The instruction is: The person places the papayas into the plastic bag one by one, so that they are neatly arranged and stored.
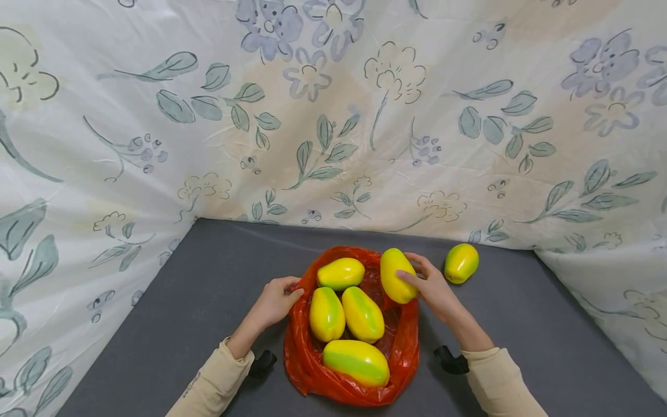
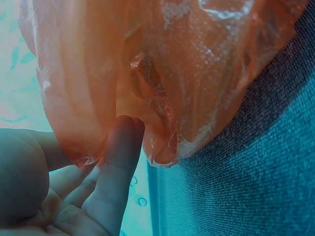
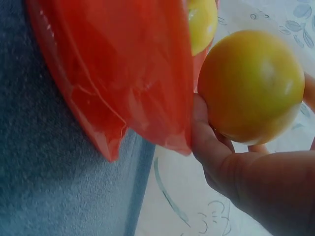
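A red plastic bag point(image 1: 405, 347) sits with its mouth spread, and several yellow-green papayas point(image 1: 356, 362) lie inside. My left hand point(image 1: 276, 300) pinches the bag's rim on the left side; the left wrist view has the thin plastic point(image 2: 83, 98) between thumb and fingers. With my right hand point(image 1: 435, 288) I hold another papaya point(image 1: 395, 272) over the bag's upper right edge, thumb on its near side and fingers behind. From the right wrist, that papaya point(image 3: 253, 88) shows its round end, close beside the red bag wall point(image 3: 147, 73).
One more papaya point(image 1: 461, 263) lies on the dark grey tabletop point(image 1: 219, 278), right of the bag near the back edge. Floral cloth point(image 1: 333, 127) hangs behind the table and along both sides. Black wrist straps point(image 1: 452, 360) are near both sleeves.
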Demonstrator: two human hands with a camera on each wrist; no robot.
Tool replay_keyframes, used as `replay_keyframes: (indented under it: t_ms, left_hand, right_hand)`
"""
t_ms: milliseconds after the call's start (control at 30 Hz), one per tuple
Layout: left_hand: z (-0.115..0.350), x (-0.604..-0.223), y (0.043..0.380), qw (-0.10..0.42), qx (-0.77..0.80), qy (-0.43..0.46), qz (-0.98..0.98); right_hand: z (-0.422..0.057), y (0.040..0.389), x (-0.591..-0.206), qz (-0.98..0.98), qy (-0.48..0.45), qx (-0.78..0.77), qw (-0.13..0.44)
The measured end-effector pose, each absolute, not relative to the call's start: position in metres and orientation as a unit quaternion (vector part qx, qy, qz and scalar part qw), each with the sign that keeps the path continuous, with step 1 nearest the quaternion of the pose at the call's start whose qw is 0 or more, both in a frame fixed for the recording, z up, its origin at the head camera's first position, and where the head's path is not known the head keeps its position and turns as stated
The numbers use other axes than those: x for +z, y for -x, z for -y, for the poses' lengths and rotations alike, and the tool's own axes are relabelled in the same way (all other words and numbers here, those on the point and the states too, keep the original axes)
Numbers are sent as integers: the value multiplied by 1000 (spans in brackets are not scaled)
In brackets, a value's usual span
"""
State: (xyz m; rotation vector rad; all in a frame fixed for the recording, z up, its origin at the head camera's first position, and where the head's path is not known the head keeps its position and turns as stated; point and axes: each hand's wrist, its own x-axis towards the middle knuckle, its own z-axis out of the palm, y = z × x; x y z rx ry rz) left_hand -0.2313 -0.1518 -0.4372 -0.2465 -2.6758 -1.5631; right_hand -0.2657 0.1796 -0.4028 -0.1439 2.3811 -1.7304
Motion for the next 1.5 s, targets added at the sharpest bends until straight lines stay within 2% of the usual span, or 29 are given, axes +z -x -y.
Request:
replay_keyframes:
  t_ms: [833, 1500]
  left_hand:
    - [152, -435, 230, 10, -511, 75, 856]
    - [152, -435, 230, 10, -511, 77, 856]
  right_hand:
    - [-159, 273, -417, -857, 56, -509, 61]
    - [-152, 276, -430, -823, 55, -558, 95]
